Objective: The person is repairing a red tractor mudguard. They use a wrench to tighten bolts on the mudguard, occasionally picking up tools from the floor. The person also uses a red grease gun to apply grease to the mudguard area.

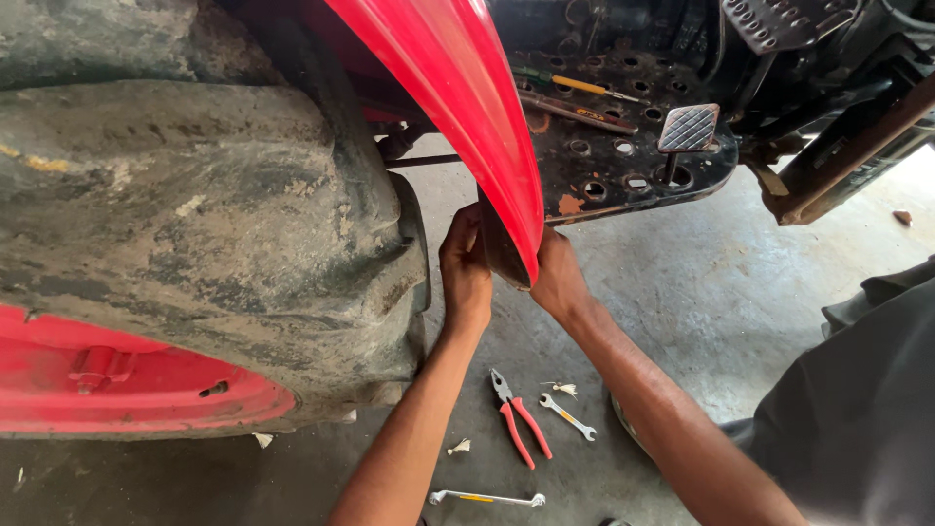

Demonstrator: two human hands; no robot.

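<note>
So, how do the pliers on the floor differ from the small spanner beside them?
The pliers have red handles, spread apart; the small spanner is one bare metal bar. The pliers are longer and thicker than the spanner. The pliers lie nearer the left forearm, the spanner to their right. Both rest flat on the concrete floor, untouched by either hand.

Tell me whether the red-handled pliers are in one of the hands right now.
No: the pliers lie on the concrete floor, while the left hand and right hand grip the lower end of the red fender.
</note>
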